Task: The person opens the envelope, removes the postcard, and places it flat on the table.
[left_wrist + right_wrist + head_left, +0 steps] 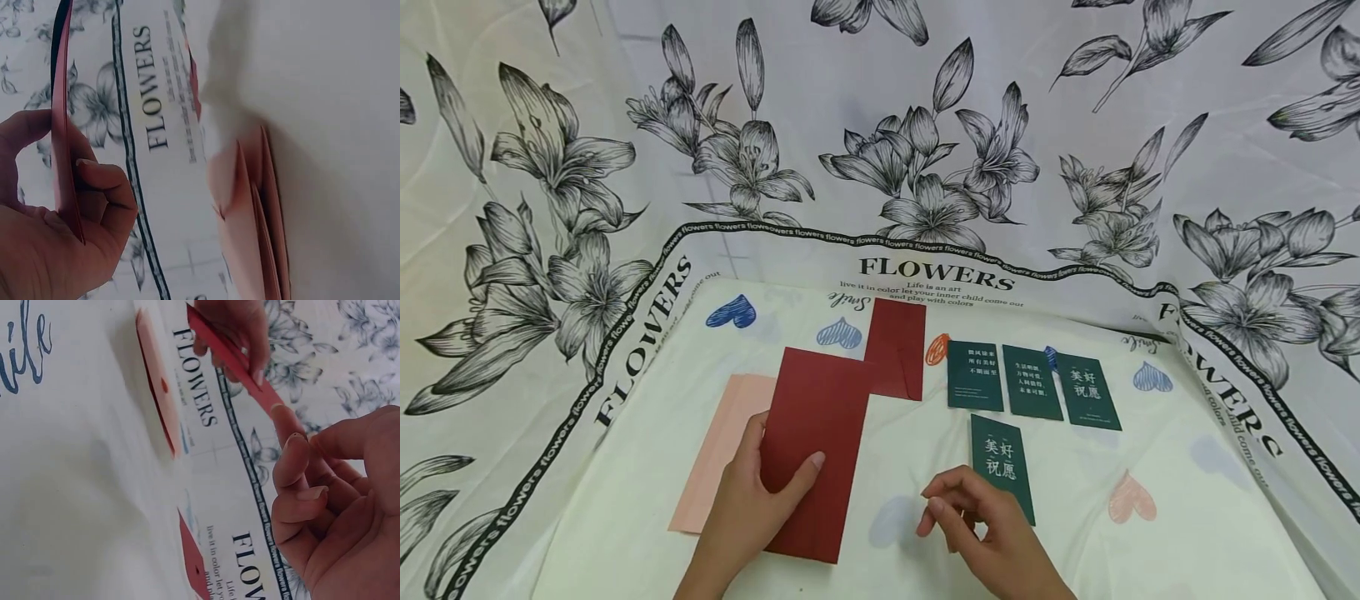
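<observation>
In the head view, my left hand (752,492) grips a dark red envelope (823,400) by its left side, thumb across its face. The left wrist view shows this red envelope (61,150) edge-on, between thumb and fingers. Beside and partly under it in the head view lie pink envelopes (722,442), overlapping each other. My right hand (988,521) hovers near a dark green card (1000,462) with white writing. In the right wrist view, the right hand's (331,500) fingers are bent, thumb against index finger; whether something tiny sits between their tips is unclear.
Another red envelope (897,354) lies flat behind the held one. Three dark green cards (1033,383) form a row at the back right. A pale cloth (1120,550) printed with hearts covers the table, and flower-printed fabric (865,83) rises behind and at the sides.
</observation>
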`<state>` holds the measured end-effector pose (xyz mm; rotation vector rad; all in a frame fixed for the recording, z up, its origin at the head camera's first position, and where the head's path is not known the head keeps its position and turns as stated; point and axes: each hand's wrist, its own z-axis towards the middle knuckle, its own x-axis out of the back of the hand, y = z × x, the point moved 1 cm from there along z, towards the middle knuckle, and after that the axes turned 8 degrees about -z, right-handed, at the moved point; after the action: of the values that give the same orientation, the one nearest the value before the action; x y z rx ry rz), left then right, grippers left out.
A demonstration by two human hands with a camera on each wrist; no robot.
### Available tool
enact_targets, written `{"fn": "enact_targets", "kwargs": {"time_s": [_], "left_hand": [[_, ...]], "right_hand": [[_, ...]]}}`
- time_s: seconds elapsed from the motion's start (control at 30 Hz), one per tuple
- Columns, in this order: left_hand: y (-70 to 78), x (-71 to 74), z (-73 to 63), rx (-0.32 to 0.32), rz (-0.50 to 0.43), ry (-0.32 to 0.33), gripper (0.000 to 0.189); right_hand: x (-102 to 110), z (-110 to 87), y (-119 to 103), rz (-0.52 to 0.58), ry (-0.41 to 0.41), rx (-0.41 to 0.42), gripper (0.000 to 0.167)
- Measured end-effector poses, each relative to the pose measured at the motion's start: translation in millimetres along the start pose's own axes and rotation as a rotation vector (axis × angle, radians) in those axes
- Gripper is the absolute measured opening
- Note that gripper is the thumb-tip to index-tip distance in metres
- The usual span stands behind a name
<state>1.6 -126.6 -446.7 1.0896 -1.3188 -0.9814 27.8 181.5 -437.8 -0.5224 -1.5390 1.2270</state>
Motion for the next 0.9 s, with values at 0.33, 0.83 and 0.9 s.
{"fn": "enact_targets", "kwargs": {"time_s": [0.33, 0.83, 0.9], "left_hand": [[-17.1, 38.4, 10.0, -0.007, 0.247, 0.11, 0.08], [-28.3, 51.4, 18.7, 0.038, 0.414, 0.069, 0.083], [-29.9, 52.4, 20.3, 0.037, 0.432, 0.067, 0.084]], "right_hand": [[2, -1.0, 3, 0.0, -0.021, -0.043, 0.018], [4, -2.5, 7, -0.041, -0.016, -0.068, 0.013], [4, -2.5, 7, -0.045, -0.016, -0.065, 0.013]]}}
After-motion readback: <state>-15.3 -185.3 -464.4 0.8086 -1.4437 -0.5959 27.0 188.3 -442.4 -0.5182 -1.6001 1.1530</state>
